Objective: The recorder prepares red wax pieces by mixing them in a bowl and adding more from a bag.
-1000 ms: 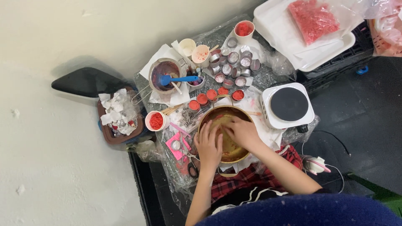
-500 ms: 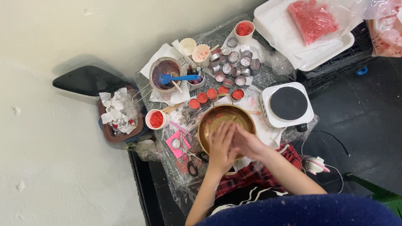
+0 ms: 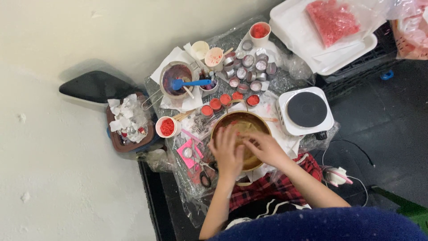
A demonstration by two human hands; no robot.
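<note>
A round brown bowl [image 3: 243, 122] sits on a small plastic-covered table in front of me. My left hand [image 3: 228, 151] lies over its left rim with fingers spread. My right hand [image 3: 265, 149] rests across its near right side, fingers pointing left toward the other hand. Whether either hand holds anything is hidden. A row of small red-filled tins [image 3: 226, 99] stands just beyond the bowl.
A white hot plate [image 3: 305, 110] stands right of the bowl. A metal pot with a blue spatula [image 3: 177, 81], several empty tins [image 3: 247, 67], red-filled cups [image 3: 166, 127], scissors [image 3: 205, 176] and a pink card [image 3: 189, 152] crowd the table. A white tray with red granules [image 3: 332, 20] lies at back right.
Both hands have drawn back from the middle of the bowl toward its near edge. The bowl's inside shows more than before.
</note>
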